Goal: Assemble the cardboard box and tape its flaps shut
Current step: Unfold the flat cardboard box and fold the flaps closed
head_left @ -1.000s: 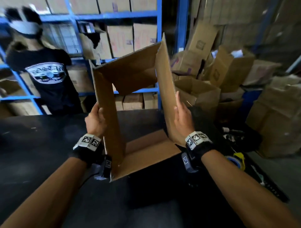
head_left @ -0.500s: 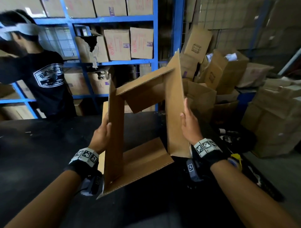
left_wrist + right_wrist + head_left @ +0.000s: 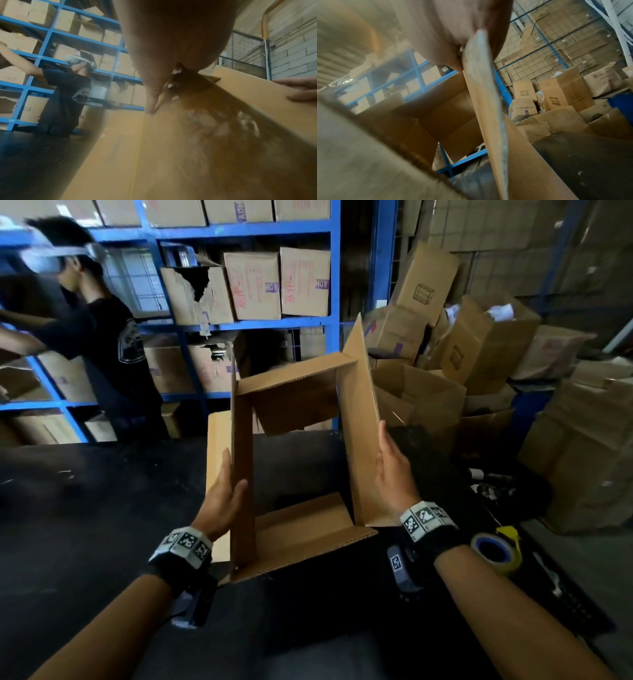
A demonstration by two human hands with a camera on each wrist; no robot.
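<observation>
Against the left outer wall of the cardboard box point(image 3: 298, 529), the left hand point(image 3: 222, 498) lies with fingers straight along the outside and the thumb wrapped over the wall's near edge onto its inner face, so the panel is pinched between thumb and palm. On the opposite wall, the right hand point(image 3: 394, 470) presses flat with its fingers extended upward along the outer face; the right wrist view shows the thumb on one side of that wall's edge and the fingers on the other, so it also grips the panel. Both wrists carry black bands with checkered markers.

Between the two hands the box stands opened into a rectangular tube, with both ends open and the dark table point(image 3: 102, 508) visible through it. Its lower wall slopes down toward the table; whether it touches the surface cannot be told. One flap sticks up from the far right corner of the box and another hangs inward from the top wall.

Right of the box, near the right forearm, a roll of tape point(image 3: 493, 551) in a yellow dispenser lies on the table. Behind the box stand blue shelves point(image 3: 332, 285) loaded with cartons, and to its right a heap of open cartons point(image 3: 479, 344). Left of the box, beyond the table, another person point(image 3: 113, 361) in a dark shirt reaches toward the shelves
</observation>
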